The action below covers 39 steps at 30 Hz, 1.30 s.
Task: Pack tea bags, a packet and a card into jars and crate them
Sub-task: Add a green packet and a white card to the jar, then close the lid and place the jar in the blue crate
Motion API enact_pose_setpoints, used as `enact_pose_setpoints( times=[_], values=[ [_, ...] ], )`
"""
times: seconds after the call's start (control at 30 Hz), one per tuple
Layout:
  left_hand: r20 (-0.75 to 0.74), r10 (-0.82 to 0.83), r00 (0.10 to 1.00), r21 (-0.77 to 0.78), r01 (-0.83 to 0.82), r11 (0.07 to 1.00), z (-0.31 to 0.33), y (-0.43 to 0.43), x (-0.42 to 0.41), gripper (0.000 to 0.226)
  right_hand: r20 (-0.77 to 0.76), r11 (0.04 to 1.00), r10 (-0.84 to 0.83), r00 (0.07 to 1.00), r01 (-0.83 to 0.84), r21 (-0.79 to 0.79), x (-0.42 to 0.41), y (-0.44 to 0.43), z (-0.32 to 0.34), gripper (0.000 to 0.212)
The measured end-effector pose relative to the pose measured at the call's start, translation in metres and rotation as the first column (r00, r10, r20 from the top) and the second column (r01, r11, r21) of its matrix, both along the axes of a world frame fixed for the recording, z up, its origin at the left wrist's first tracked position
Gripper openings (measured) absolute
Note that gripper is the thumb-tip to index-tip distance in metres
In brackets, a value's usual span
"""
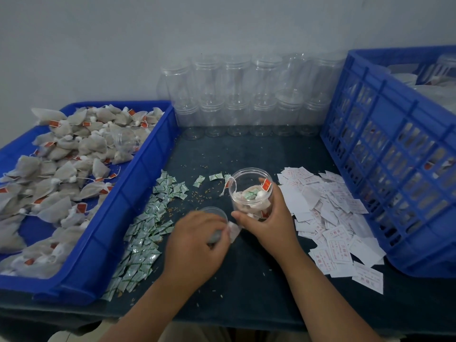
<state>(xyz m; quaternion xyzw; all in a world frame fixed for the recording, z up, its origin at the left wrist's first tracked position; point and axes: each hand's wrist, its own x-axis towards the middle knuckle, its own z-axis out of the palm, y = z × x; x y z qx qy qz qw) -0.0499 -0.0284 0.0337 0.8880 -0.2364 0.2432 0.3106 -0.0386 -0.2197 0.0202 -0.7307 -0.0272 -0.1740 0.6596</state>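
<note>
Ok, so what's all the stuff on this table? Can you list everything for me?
tray: one, blue, left
tea bags: heap, grey with red tags, in the tray
small jar: one, clear, lying among the tea bags
empty jars: stacked rows, clear, back by the wall
packets: many, green and white, beside the tray
crate: one, blue, far right, jars inside
cards: many, white with red print, beside the crate
open jar: one, clear, middle, tea bags and a packet inside
lid: one, clear, beside the open jar
table: one, dark, under everything
left hand: blurred, grips the lid
right hand: grips the open jar
</note>
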Motion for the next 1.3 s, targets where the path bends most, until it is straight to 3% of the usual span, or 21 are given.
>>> enact_pose_setpoints(
  times=[0.07,0.1,0.17,0.27,0.37,0.47,0.6,0.63,0.67,0.73,0.77,0.8,0.9,0.97,1.03,1.13,1.17,1.23,1.3],
  values=[
    [-0.214,0.064,0.975,-0.399,-0.147,0.905,0.028,-0.003,0.001,0.014,-0.004,1.0,0.004,1.0,-0.004,0.004,0.0,0.0,0.0,0.078],
    [-0.316,-0.007,0.949,-0.546,-0.175,0.819,0.042,-0.006,0.003,0.016,-0.005,1.0,0.008,1.0,-0.008,0.004,0.0,0.001,0.001,0.078],
    [-0.37,-0.119,0.921,-0.657,-0.169,0.735,0.064,-0.012,0.013,0.015,0.0,1.0,0.029,1.0,-0.029,0.003,-0.001,0.001,0.003,0.078],
    [-0.37,-0.031,0.928,-0.397,-0.128,0.909,0.079,-0.025,0.031,0.01,0.025,0.998,0.06,0.998,-0.06,-0.005,-0.002,0.003,0.004,0.078],
    [-0.369,0.064,0.927,-0.195,-0.145,0.97,0.075,-0.035,0.042,0.015,0.046,0.997,0.077,0.996,-0.077,-0.008,-0.005,0.004,0.004,0.081],
    [-0.323,0.083,0.943,-0.207,-0.156,0.966,0.071,-0.034,0.047,0.032,0.045,0.997,0.081,0.996,-0.081,-0.008,-0.004,0.002,0.004,0.082],
    [-0.396,0.11,0.912,-0.364,-0.266,0.892,0.058,-0.015,0.049,0.01,0.036,0.999,0.043,0.998,-0.042,-0.033,-0.003,0.0,0.003,0.085],
    [-0.431,0.14,0.891,-0.284,-0.282,0.916,0.048,-0.005,0.048,0.012,0.03,0.999,0.04,0.999,-0.039,-0.034,-0.003,0.0,0.003,0.084],
    [-0.476,0.198,0.857,-0.105,-0.279,0.955,0.035,0.004,0.045,0.025,0.026,0.999,0.04,0.999,-0.039,-0.031,-0.003,0.001,0.003,0.084],
    [-0.494,0.354,0.794,0.355,-0.187,0.916,0.011,0.016,0.035,0.068,0.029,0.999,0.036,0.999,-0.035,-0.028,-0.002,0.001,0.002,0.082],
    [-0.462,0.398,0.792,0.463,-0.168,0.87,0.002,0.018,0.031,0.08,0.03,0.999,0.03,0.999,-0.029,-0.035,-0.001,0.002,0.003,0.081],
    [-0.43,0.405,0.807,0.474,-0.18,0.862,-0.005,0.019,0.028,0.085,0.033,0.999,0.026,0.999,-0.025,-0.045,-0.001,0.002,0.003,0.081],
    [-0.44,0.331,0.835,0.197,-0.27,0.943,-0.009,0.017,0.024,0.084,0.032,0.998,0.032,0.999,-0.03,-0.056,-0.001,0.003,0.002,0.083],
    [-0.529,0.281,0.801,0.022,-0.318,0.948,-0.004,0.013,0.025,0.082,0.018,0.998,0.048,0.999,-0.047,-0.048,-0.002,0.003,0.001,0.084],
    [-0.599,0.224,0.769,-0.11,-0.355,0.928,0.002,0.009,0.028,0.066,0.009,0.998,0.057,0.998,-0.056,-0.041,-0.003,0.002,0.001,0.085],
    [-0.632,0.102,0.768,-0.401,-0.437,0.805,0.017,0.007,0.037,0.015,-0.006,0.998,0.059,0.998,-0.059,-0.036,-0.005,0.001,0.001,0.085],
    [-0.635,0.052,0.771,-0.484,-0.449,0.751,0.024,0.007,0.04,0.008,-0.011,0.997,0.062,0.998,-0.062,-0.038,-0.005,0.001,0.002,0.084],
    [-0.647,-0.129,0.752,-0.635,-0.437,0.637,0.041,0.005,0.048,0.014,-0.017,0.997,0.069,0.997,-0.07,-0.046,-0.006,0.001,0.003,0.082],
    [-0.623,-0.392,0.677,-0.761,-0.409,0.503,0.055,-0.001,0.051,0.03,-0.011,0.995,0.087,0.996,-0.088,-0.042,-0.007,0.002,0.004,0.079]
  ],
)
